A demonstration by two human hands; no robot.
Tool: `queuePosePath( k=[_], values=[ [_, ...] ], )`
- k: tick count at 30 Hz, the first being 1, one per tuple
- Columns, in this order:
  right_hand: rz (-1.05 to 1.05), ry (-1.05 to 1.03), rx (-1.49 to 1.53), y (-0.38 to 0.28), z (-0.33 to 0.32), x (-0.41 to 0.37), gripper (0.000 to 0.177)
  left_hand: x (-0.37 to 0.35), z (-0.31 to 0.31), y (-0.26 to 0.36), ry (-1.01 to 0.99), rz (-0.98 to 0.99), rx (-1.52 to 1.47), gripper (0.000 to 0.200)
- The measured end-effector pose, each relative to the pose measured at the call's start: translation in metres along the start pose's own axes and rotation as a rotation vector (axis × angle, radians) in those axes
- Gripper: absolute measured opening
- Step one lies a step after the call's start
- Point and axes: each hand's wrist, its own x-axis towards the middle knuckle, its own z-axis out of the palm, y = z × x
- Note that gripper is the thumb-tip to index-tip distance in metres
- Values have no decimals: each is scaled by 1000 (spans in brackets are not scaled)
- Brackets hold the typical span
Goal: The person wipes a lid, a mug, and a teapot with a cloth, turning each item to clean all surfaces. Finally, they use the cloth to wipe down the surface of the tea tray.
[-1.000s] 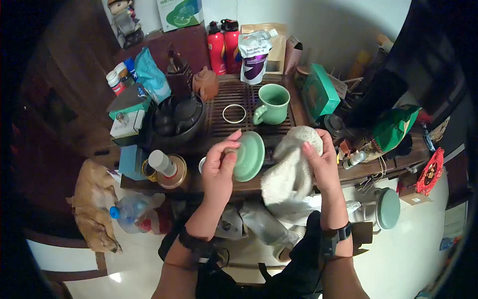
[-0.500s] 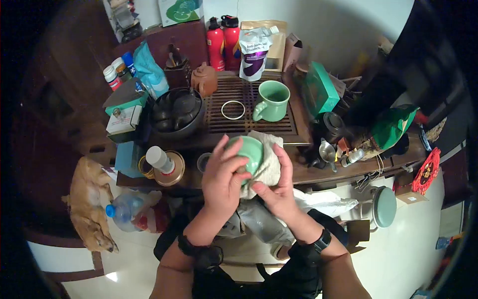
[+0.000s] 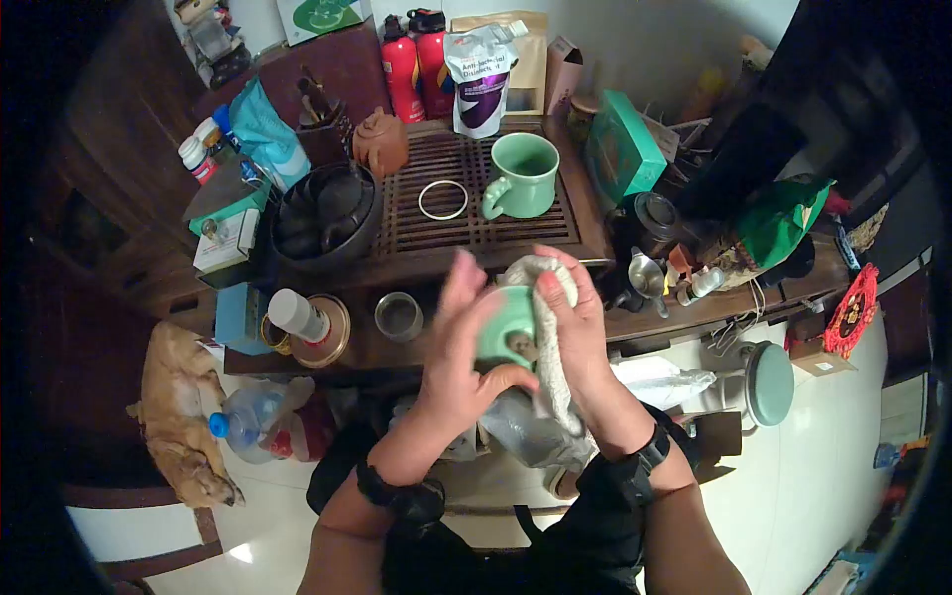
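Note:
A pale green ceramic lid [image 3: 503, 322] with a small brownish knob is held between my hands, above the front edge of the wooden table. My left hand [image 3: 458, 347], blurred by motion, grips the lid's left side, thumb along its lower edge. Bunched in my right hand [image 3: 583, 332] is a cream cloth [image 3: 552, 372], pressed against the lid's right side. Beyond them, a matching green mug [image 3: 524, 177] stands upright on the slatted tea tray [image 3: 412, 238]. Left of the mug lies a thin white ring [image 3: 442, 200].
A black bowl [image 3: 327, 213] with dark teaware and a brown clay pot [image 3: 380, 142] stand left. A glass cup [image 3: 399, 316] and a white bottle [image 3: 297, 315] are near the front edge. A metal pitcher [image 3: 647, 274] is right. A dog [image 3: 183, 412] lies on the floor.
The lid has turned so its knob faces me more. My left hand has shifted its hold, and the cloth now hangs lower at the right side. The view has moved slightly, uncovering the glass cup.

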Motion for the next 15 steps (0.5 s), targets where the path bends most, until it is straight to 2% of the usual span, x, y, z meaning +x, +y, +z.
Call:
queuePosePath(
  k=[3,4,6,9,12,15],
  values=[
    [-145,100,-20,-12,2,1,31,-10,8,-10,81,-309,-425,56],
    [-189,94,-24,-13,-2,3,34,-18,0,-16,-13,-481,-537,52],
    [-226,87,-41,-14,-5,5,34,-28,3,-17,-90,-593,-562,38],
    [-246,88,-91,-9,-11,4,34,-29,8,-17,-71,-707,-825,36],
    [-253,48,-139,-6,-12,4,33,-31,9,-18,-77,-831,-956,33],
    [-289,-17,-320,-5,-17,2,31,-23,0,-9,-155,-778,-630,32]
  ],
)
